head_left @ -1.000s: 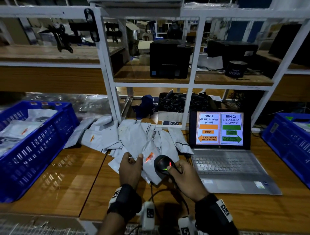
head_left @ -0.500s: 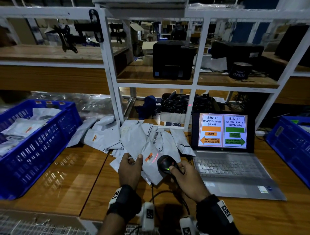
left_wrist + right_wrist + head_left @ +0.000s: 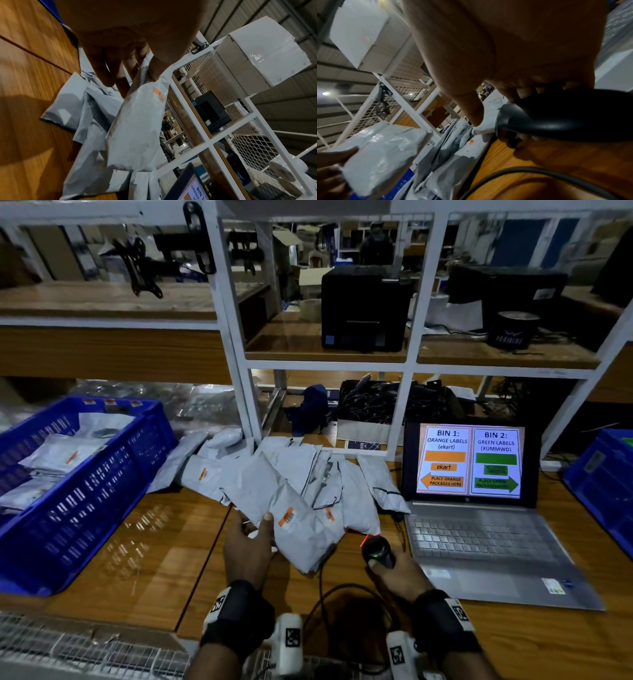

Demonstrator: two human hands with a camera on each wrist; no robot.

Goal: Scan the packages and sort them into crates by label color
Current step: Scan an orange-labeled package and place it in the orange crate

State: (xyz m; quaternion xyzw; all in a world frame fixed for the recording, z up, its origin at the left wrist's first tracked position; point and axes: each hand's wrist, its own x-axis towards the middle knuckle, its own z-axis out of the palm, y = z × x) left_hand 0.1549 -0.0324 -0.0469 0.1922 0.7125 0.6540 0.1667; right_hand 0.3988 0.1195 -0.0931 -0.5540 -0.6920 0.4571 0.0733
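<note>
My left hand (image 3: 251, 537) pinches a grey poly package (image 3: 301, 529) with an orange label (image 3: 286, 516), thumb on top and fingers beneath; the left wrist view shows the same package (image 3: 137, 128) hanging from that hand (image 3: 137, 65). My right hand (image 3: 397, 573) grips a black barcode scanner (image 3: 376, 553), whose handle (image 3: 565, 115) fills the right wrist view; a red glow shows at its nose. A pile of grey packages (image 3: 308, 474) lies on the wooden table (image 3: 137, 559) behind. The blue crate (image 3: 78, 501) at left holds several packages. Another blue crate (image 3: 603, 484) stands at the right edge.
An open laptop (image 3: 479, 529) right of the pile shows Bin 1 orange labels with a left arrow and Bin 2 green labels with a right arrow. A white shelf frame (image 3: 233, 337) with black printers (image 3: 363, 306) rises behind. The scanner cable (image 3: 329, 597) loops near the table's front edge.
My right hand has drawn the scanner down and to the right, away from the orange label. The left hand still holds the package, now shifted slightly left.
</note>
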